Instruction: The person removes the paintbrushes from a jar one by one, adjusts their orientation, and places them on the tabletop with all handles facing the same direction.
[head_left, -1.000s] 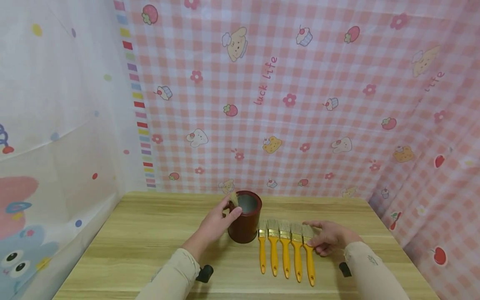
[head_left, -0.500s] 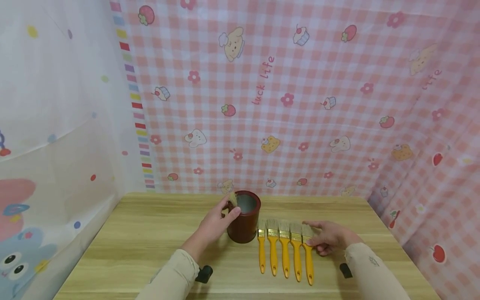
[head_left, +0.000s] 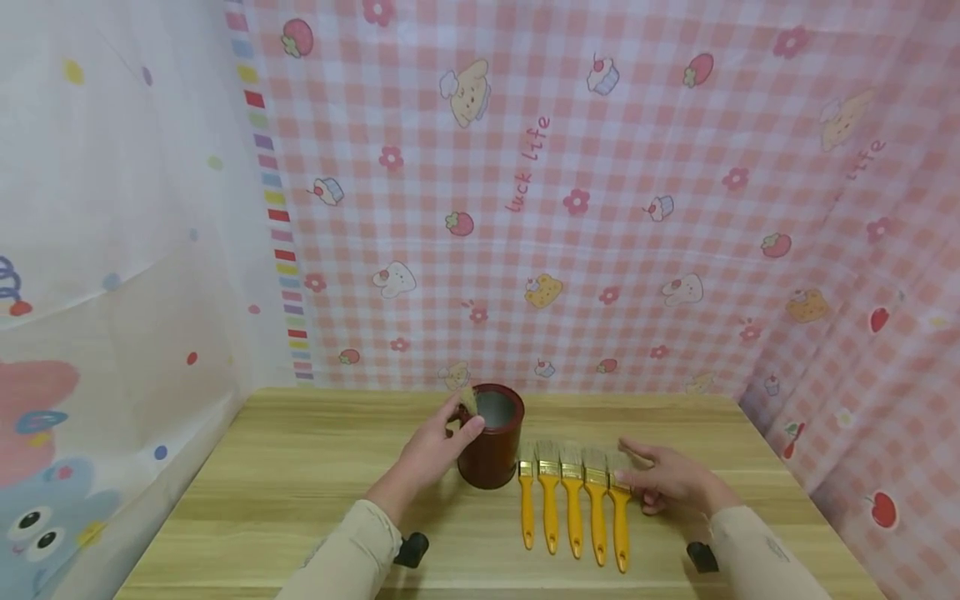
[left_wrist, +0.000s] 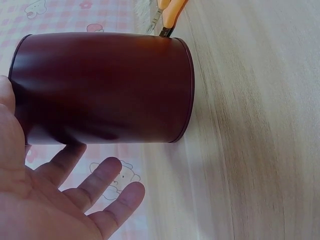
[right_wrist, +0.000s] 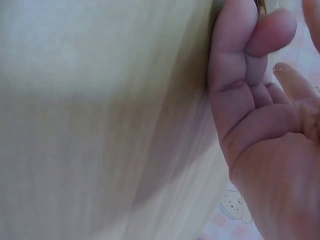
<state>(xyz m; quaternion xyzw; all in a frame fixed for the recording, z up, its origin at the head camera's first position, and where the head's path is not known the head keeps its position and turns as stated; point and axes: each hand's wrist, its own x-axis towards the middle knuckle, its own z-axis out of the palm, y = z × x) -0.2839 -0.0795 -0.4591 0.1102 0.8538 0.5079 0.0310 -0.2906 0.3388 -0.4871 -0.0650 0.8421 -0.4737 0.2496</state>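
Observation:
Near the table's back stands a dark red can (head_left: 489, 454), open at the top. My left hand (head_left: 433, 446) grips its rim at the left, thumb in front; the other fingers spread beside the can in the left wrist view. Pale bristles (head_left: 468, 402) stick up at the rim between thumb and index finger; the rest of that brush is hidden. Right of the can, several yellow-handled paintbrushes (head_left: 573, 500) lie in a row, bristles away from me. My right hand (head_left: 671, 479) is at the outermost paintbrush (head_left: 621, 525), thumb over its metal band, index finger extended apart from the bristles.
The wooden table (head_left: 315, 467) stretches out to both sides. A pink checked cloth (head_left: 570, 250) hangs behind it, and a white patterned cloth (head_left: 127, 250) hangs at the left. Black pieces (head_left: 411, 550) show beside both wrists.
My right hand has shifted slightly right, and its index finger has come away from the outermost paintbrush's bristles. The left hand, the can and the row of paintbrushes have not visibly moved.

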